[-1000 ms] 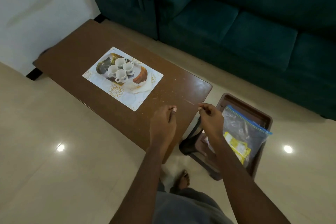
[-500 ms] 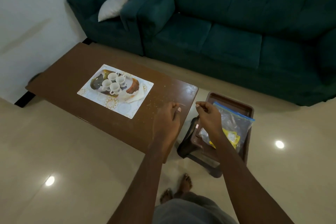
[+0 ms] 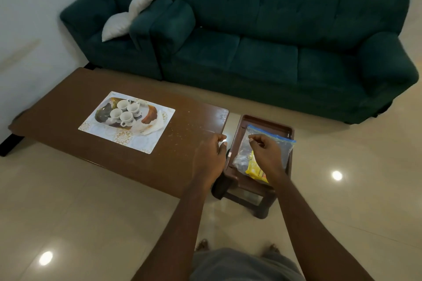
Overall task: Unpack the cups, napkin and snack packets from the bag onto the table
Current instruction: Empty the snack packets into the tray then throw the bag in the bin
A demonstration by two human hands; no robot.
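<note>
Several white cups stand grouped on a patterned placemat on the brown table. A dark snack packet lies to their left, an orange-brown packet and a white napkin to their right. A clear zip bag with a blue seal lies on a brown stool and holds a yellow packet. My left hand hovers over the table's right end with curled fingers, holding nothing. My right hand is curled above the bag and holds nothing.
A dark green sofa runs along the far side, with a matching armchair and white pillow at the left. Glossy tiled floor surrounds the table. My bare feet show at the bottom.
My head has lifted, so more of the sofa shows. Both hands keep their curled pose and have drifted slightly right, the right one now over the bag.
</note>
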